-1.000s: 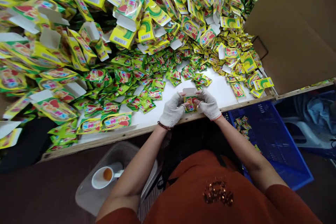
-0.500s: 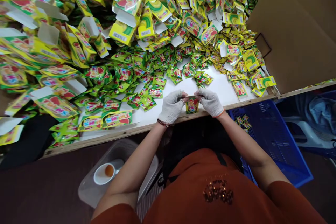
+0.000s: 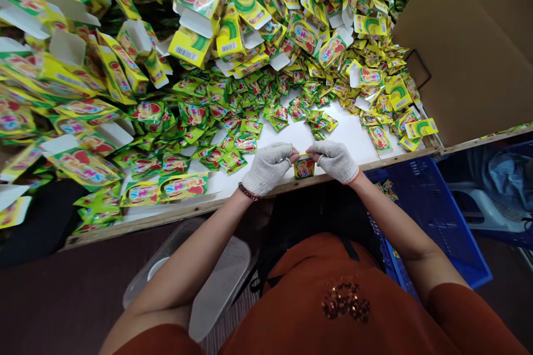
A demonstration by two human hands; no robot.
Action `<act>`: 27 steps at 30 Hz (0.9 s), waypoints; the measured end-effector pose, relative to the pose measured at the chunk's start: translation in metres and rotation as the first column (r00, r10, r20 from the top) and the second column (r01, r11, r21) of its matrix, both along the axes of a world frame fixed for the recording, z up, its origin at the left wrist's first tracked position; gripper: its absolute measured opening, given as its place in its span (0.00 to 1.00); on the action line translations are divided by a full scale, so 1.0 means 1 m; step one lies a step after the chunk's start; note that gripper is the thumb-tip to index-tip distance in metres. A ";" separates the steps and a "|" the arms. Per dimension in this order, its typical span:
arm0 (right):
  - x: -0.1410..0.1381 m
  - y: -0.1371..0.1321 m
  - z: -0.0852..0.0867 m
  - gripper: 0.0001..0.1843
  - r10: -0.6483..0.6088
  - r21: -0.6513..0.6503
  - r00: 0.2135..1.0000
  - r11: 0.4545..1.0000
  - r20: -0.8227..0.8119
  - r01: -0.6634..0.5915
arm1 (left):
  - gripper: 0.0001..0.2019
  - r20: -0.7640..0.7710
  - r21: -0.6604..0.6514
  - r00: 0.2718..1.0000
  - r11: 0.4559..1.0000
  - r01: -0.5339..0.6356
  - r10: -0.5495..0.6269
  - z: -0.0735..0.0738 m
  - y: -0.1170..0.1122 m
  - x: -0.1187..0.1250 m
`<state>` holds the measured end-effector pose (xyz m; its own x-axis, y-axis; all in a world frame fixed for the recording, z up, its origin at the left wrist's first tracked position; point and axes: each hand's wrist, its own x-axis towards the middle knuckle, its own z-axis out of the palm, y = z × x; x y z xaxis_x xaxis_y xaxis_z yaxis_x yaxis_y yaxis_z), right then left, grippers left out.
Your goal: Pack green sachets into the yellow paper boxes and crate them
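A small green and yellow candy box [image 3: 304, 168] with red fruit print stands upright near the table's front edge. My left hand [image 3: 268, 167], in a white glove with bare fingertips, pinches its upper left corner. On the upper right corner are the closed fingers of my right hand [image 3: 335, 161], gloved the same way. The box's top edge lies between my two sets of fingertips, which partly cover it. Just beyond my hands, green candy packets [image 3: 233, 161] lie loose on the white tabletop [image 3: 275, 137].
Open printed boxes [image 3: 195, 47] are heaped at the back and left. Yellow packets [image 3: 375, 58] pile up at the right, beside a large brown cardboard sheet [image 3: 462, 50]. A wooden strip [image 3: 166, 214] edges the table. Below right is a blue crate [image 3: 441, 216]; a grey tray [image 3: 220, 288] is below left.
My left hand and forearm have shifted slightly left, and my left arm now hides most of the white cup below. My fingers are still at the same box.
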<state>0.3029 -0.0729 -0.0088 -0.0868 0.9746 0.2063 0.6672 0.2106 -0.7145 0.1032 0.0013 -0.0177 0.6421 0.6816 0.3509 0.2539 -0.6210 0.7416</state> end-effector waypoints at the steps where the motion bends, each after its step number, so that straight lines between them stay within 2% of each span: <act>1: 0.002 -0.003 -0.002 0.13 0.038 0.012 0.999 0.999 -0.001 -0.038 | 0.12 0.013 0.045 0.999 0.998 0.031 -0.032 -0.002 -0.002 -0.003; 3: 0.007 -0.010 -0.006 0.12 0.123 0.053 0.992 0.991 0.008 -0.123 | 0.11 -0.004 0.126 0.994 0.986 0.108 -0.108 -0.007 -0.005 -0.010; 5: 0.011 -0.018 -0.011 0.17 0.203 0.088 0.978 0.975 0.042 -0.206 | 0.11 -0.058 0.199 0.984 0.964 0.178 -0.170 -0.011 -0.009 -0.016; 8: 0.014 -0.026 -0.021 0.25 0.246 0.102 0.966 0.962 0.077 -0.253 | 0.13 -0.099 0.258 0.980 0.946 0.194 -0.174 -0.018 -0.016 -0.021; 14: 0.009 -0.022 -0.037 0.26 0.169 0.128 0.985 0.977 0.020 -0.170 | 0.18 0.094 0.150 0.992 0.986 0.072 -0.087 -0.031 -0.023 -0.014; 20: 0.012 -0.021 -0.039 0.29 0.237 0.144 0.968 0.958 0.080 -0.247 | 0.14 -0.021 0.144 0.988 0.978 0.153 -0.151 -0.028 -0.021 -0.005; 22: 0.009 -0.020 -0.035 0.28 0.174 0.128 0.984 0.976 0.040 -0.178 | 0.14 -0.035 0.147 0.987 0.976 0.161 -0.157 -0.021 -0.021 -0.003; 24: 0.008 -0.020 -0.025 0.26 0.045 0.089 0.999 0.995 0.004 -0.045 | 0.16 -0.076 0.150 0.988 0.978 0.147 -0.137 -0.011 -0.016 -0.009; 26: 0.017 -0.025 -0.002 0.24 -0.115 0.037 0.992 0.993 0.042 0.114 | 0.18 -0.211 0.164 0.977 0.983 0.079 -0.044 0.003 -0.008 -0.028; 27: 0.027 -0.030 0.013 0.22 -0.178 0.024 0.980 0.984 0.093 0.176 | 0.18 -0.318 0.179 0.948 0.983 0.030 0.029 0.011 -0.002 -0.042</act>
<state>0.3296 -0.1028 0.0041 0.0672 0.9731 0.2202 0.7592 0.0933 -0.6441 0.0610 -0.0010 -0.0070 0.7402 0.6264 0.2442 0.4582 -0.7358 0.4986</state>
